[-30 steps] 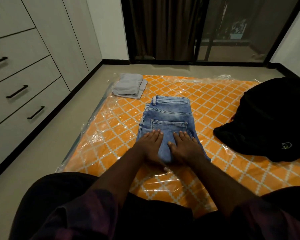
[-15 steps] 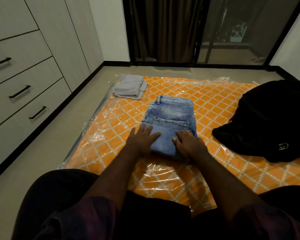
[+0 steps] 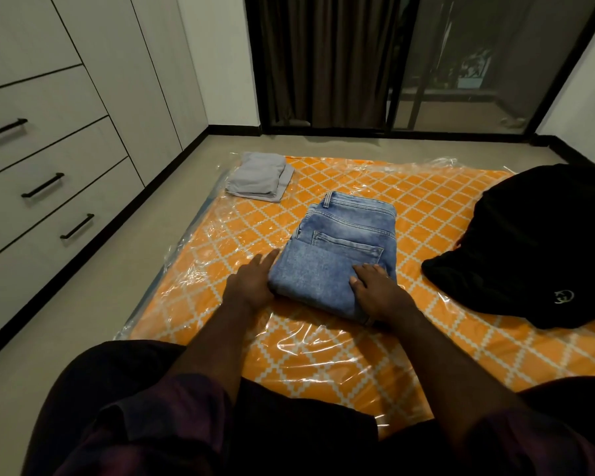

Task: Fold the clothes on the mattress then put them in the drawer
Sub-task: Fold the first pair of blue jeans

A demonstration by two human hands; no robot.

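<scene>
Folded blue jeans lie in the middle of the orange patterned mattress, which is wrapped in clear plastic. My left hand lies flat against the jeans' near left edge, fingers stretched along the side. My right hand rests on top of the jeans' near right corner with fingers spread. A folded grey garment sits at the mattress's far left corner. An unfolded black garment with a small white logo is heaped on the right. The white drawers on the left are closed.
The drawer unit has black bar handles and stands across a strip of beige floor from the mattress. A dark curtain and glass door close off the far wall. My dark-clothed knees fill the bottom of the view.
My left hand has slid off the top of the jeans to their left edge. My right hand has shifted toward the near right corner. The jeans now look shorter, with the near end folded over.
</scene>
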